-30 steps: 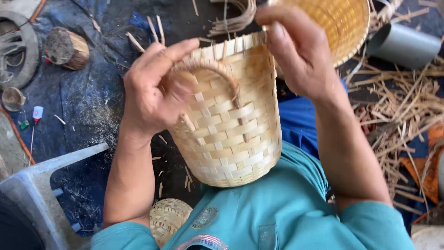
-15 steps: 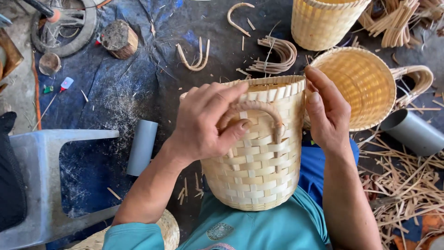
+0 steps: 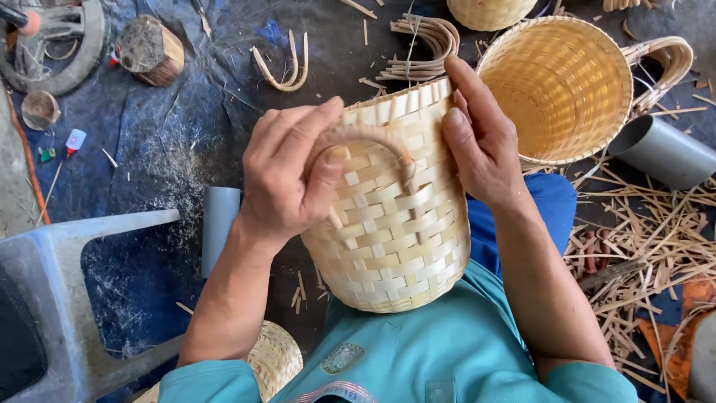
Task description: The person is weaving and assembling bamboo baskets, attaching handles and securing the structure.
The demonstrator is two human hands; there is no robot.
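Observation:
A pale woven bamboo basket (image 3: 395,224) rests on my lap, its open rim pointing away from me. My left hand (image 3: 287,175) grips the curved cane handle (image 3: 365,138) on the basket's side, thumb pressed under the arch. My right hand (image 3: 481,142) lies against the right side of the basket near the rim, fingers stretched along the weave and holding it steady.
A second handled basket (image 3: 556,89) lies open-mouthed beyond my right hand. Bent cane handles (image 3: 287,71), a bundle of curved strips (image 3: 421,41), a wood stump (image 3: 153,48), grey pipes (image 3: 664,153), a plastic stool (image 3: 67,298), bamboo offcuts (image 3: 649,239) surround me.
The view has shifted so the basket sits lower and more central. My left thumb has moved under the handle's arch, and my right hand has slid down along the basket's rim.

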